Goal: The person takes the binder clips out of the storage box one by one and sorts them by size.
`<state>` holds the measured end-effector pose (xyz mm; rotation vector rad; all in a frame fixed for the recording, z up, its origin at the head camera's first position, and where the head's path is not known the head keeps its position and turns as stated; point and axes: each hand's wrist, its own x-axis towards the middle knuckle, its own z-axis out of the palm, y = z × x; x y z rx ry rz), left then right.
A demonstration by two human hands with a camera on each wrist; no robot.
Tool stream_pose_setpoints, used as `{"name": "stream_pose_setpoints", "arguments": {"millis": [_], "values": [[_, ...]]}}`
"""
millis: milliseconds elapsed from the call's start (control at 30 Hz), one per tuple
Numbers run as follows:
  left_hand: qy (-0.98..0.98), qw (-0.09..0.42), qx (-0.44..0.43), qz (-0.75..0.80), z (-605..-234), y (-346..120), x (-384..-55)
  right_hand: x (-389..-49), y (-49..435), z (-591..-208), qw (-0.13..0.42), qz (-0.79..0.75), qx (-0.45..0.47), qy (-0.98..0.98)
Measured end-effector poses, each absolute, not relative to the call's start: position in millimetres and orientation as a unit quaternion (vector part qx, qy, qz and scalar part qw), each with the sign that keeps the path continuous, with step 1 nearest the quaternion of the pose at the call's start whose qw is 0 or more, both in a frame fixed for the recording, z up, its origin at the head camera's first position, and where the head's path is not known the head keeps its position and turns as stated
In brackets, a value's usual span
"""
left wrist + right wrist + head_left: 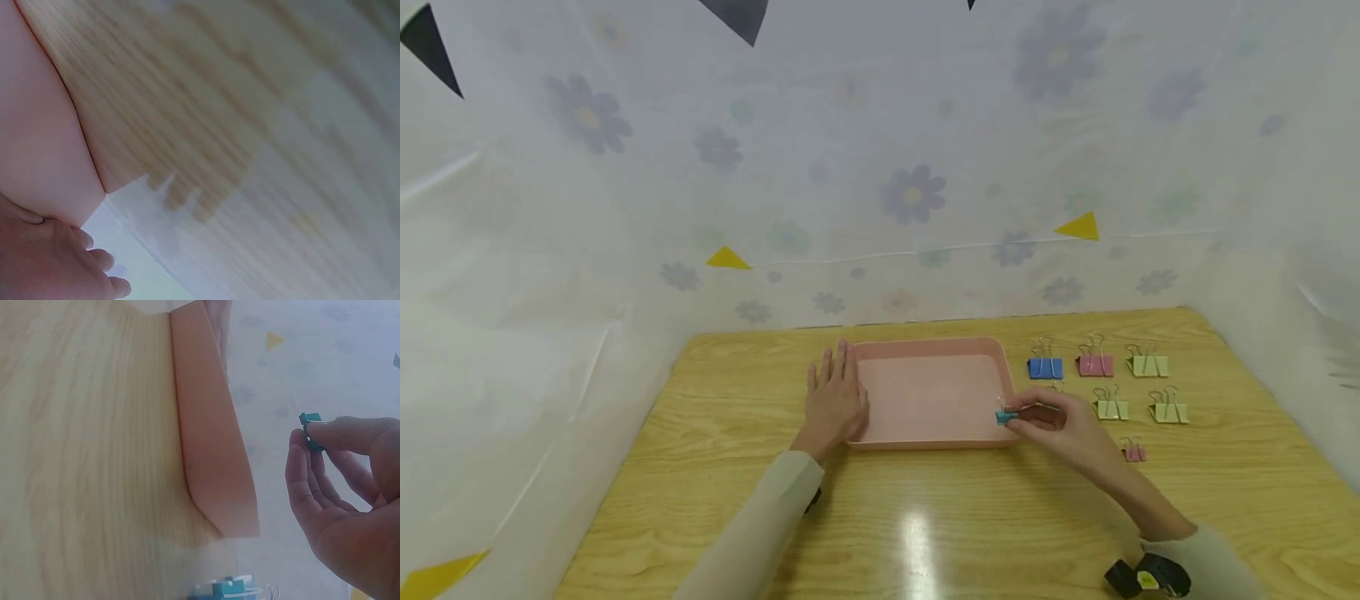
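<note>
A shallow pink tray (932, 400) lies on the wooden table. My left hand (833, 406) rests against its left edge with the fingers straight; the left wrist view shows this hand (50, 256) beside the tray's pink wall (44, 119). Between thumb and fingertips, my right hand (1070, 427) pinches a small teal binder clip (1004, 416) above the tray's right side. That teal clip (312, 430) also shows in the right wrist view, held higher than the tray's wall (215, 437).
Right of the tray lie a blue binder clip (1046, 368), a large pink one (1096, 365), several pale yellow-green ones (1148, 366) and a small pink one (1135, 452). Another teal clip (230, 589) shows at the bottom of the right wrist view. A flowered sheet (820, 192) hangs behind.
</note>
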<state>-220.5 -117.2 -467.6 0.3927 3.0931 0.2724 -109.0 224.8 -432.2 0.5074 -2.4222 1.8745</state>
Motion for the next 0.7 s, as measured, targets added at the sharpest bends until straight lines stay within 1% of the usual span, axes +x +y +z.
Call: {"name": "stream_pose_setpoints", "arguments": {"millis": [267,467,700], "values": [[0.988,0.003,0.128,0.081,-465,-118,-220,-96,244,-429,0.034,0.586,0.177,-0.79],[0.988,0.004,0.128,0.08,-465,-119,-221,-86,261,-429,0.021,0.561,0.135,-0.816],[0.988,0.008,0.129,0.086,-465,-120,-223,-78,280,-434,0.032,0.54,0.113,-0.833]]}}
